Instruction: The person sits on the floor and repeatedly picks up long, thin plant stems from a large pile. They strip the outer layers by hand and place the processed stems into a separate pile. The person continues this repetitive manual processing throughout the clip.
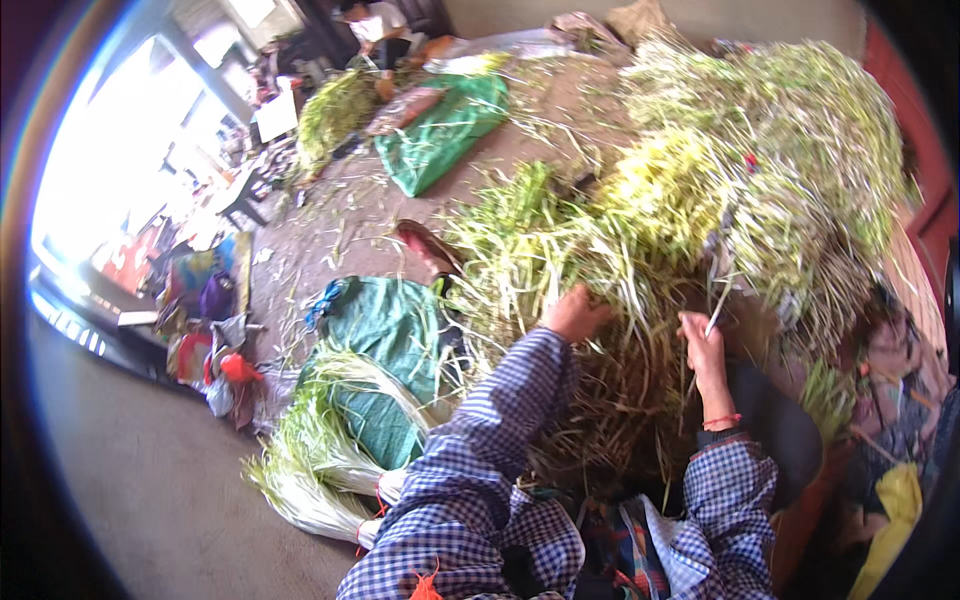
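Note:
My left hand reaches into a loose heap of long, thin green-and-white leaf stalks that look like chives. Its fingers are partly hidden, so I cannot tell whether they grip any stalks. To its right, my right hand pinches a slender pale stalk between thumb and fingers, with the stalk slanting upward. Brown, withered leaves hang below and between my hands. Beside my left forearm, bundles of cleaned white-and-green stalks lie with red ties near their white ends.
A dark green woven sack lies under the bundles. Yellow leaves and a big tangled heap rise at the right. Farther off are a bright green sack, a small stool and a seated person near more greens.

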A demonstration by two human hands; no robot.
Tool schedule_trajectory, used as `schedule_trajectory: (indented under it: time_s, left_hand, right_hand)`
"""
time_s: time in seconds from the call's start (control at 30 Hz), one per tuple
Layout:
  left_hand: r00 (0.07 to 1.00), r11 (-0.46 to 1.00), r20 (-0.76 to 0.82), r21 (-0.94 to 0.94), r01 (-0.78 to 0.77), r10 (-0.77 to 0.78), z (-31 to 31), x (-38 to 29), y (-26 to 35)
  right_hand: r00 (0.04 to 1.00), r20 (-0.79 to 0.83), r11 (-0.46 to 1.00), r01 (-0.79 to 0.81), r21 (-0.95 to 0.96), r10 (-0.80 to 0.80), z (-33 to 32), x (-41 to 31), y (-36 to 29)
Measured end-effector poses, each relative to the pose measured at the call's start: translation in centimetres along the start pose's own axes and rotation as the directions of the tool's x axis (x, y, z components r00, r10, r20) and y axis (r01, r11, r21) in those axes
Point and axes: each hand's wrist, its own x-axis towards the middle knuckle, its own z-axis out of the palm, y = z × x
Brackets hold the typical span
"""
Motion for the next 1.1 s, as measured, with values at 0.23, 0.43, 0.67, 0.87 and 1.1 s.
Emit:
schedule_trajectory:
  time_s: [0.23, 0.43, 0.67, 0.87, 1.1]
  left_hand:
    - [0.957, 0.873, 0.29, -0.464, 0.152, -0.013, 0.4, -0.8, -0.2]
    - [0.961, 0.237, 0.125, -0.969, 0.065, 0.248, -4.2, -4.9, 0.4]
    - [0.97, 0.394, 0.007, -0.913, 0.105, -0.241, -4.6, -3.1, -8.9]
    - [0.932, 0.607, -0.139, -0.788, 0.1, -0.335, -3.4, -3.2, -12.7]
    - [0.923, 0.455, -0.232, -0.888, -0.072, -0.308, -5.1, -5.3, -12.7]
  right_hand:
    - [0.951, 0.3, 0.994, -0.095, 0.051, 0.075, 4.7, -0.4, -0.8]
    - [0.977, 0.082, 0.943, 0.165, 0.291, -0.196, 5.7, -4.1, -8.3]
    - [0.972, -0.133, 0.843, -0.098, 0.529, 0.196, 3.2, -5.5, -4.3]
    - [0.952, -0.172, 0.863, -0.14, 0.485, 0.251, 1.8, -6.6, -1.5]
    - [0.976, -0.211, 0.967, 0.002, -0.254, -0.058, -1.0, -8.2, -2.0]
